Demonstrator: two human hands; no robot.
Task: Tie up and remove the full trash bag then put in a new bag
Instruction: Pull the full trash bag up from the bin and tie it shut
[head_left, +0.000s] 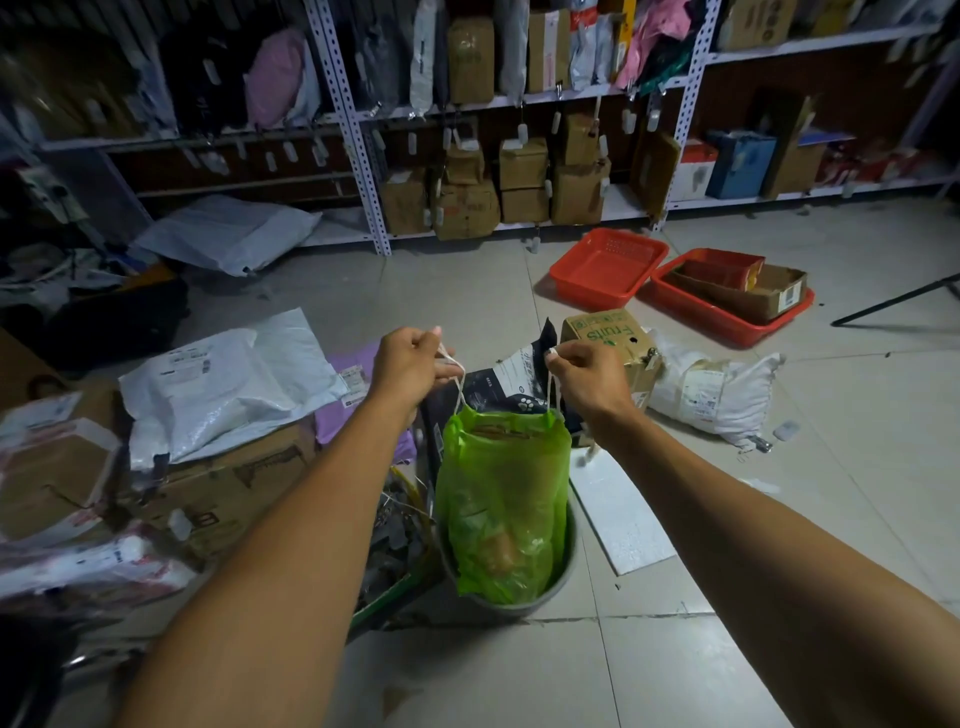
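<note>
A full green trash bag (501, 509) stands in a small grey bin (563, 566) on the tiled floor, its upper half drawn up above the rim. Two white drawstrings run up from the bag's mouth. My left hand (408, 366) grips the left drawstring (458, 384) and my right hand (584, 371) pinches the right drawstring (549, 392). Both hands are held above the bag, one to each side, and the strings are taut. The bag's mouth is gathered but still partly open, with brown waste showing inside.
Cardboard boxes and white mail pouches (228, 384) are piled at the left. A "Fruits" carton (613, 348) and a white sack (717, 389) lie behind the bin. Two red baskets (608, 267) sit farther back, before metal shelves (363, 156) of parcels. A white sheet (618, 514) lies right of the bin.
</note>
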